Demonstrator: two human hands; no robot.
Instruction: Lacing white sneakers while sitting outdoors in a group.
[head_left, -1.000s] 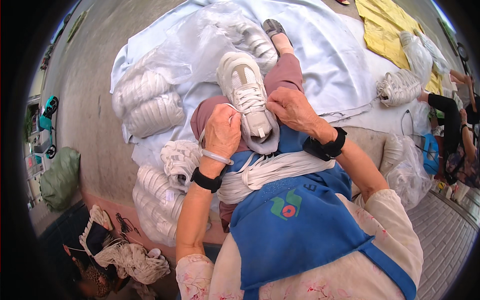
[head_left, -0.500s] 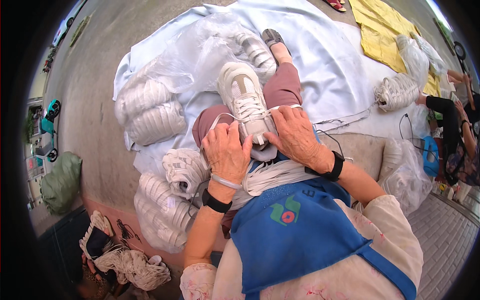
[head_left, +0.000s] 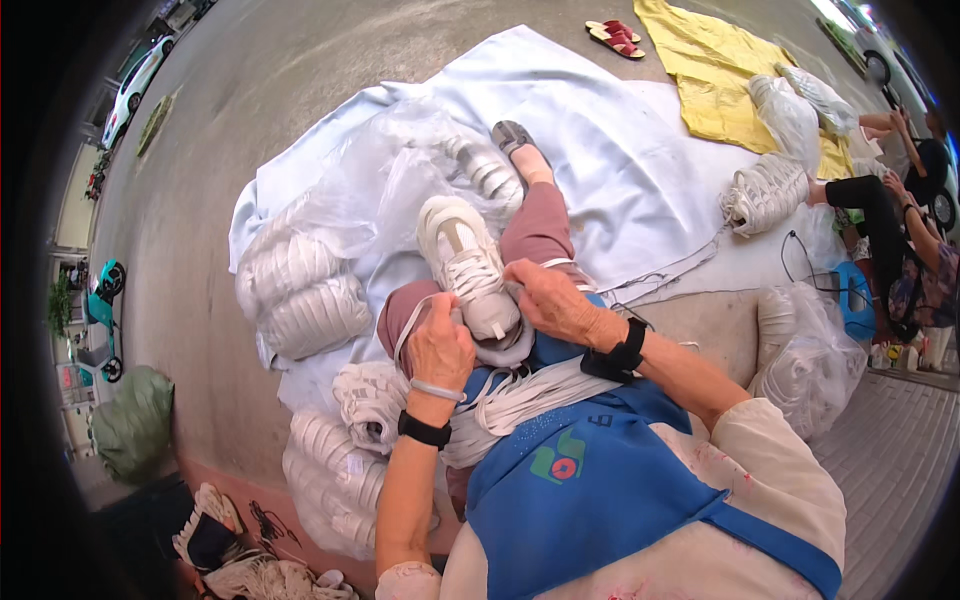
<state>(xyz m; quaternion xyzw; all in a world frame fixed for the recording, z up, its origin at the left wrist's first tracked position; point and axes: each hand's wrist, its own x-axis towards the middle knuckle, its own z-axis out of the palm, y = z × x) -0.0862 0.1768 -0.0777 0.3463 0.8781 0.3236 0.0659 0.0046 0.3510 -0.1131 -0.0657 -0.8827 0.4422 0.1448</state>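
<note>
A white and beige sneaker point(head_left: 461, 237) rests on my lap, its toe pointing away from me. Its upper rows of holes are laced with flat white shoelace point(head_left: 472, 272). At the left of the tongue, my left hand point(head_left: 440, 350) pinches one lace end, and a loop of it hangs over my left knee. On the other side my right hand point(head_left: 560, 305) is closed on the other end, which trails across my right thigh. Its fingertips are partly hidden. Below the shoe, a thick bundle of loose white laces point(head_left: 535, 393) lies across my blue apron point(head_left: 590, 480).
Plastic-wrapped stacks of white shoes point(head_left: 305, 290) lie on a pale blue cloth point(head_left: 610, 150). More wrapped shoes point(head_left: 335, 480) sit by my left leg, and a clear bag point(head_left: 808, 370) stands at right. Another person point(head_left: 900, 230) sits at far right by a yellow sheet point(head_left: 710, 75).
My view has tilted up, showing more ground ahead. Both hands have gone from spread fingers beside the tongue to tighter pinches on the lace ends.
</note>
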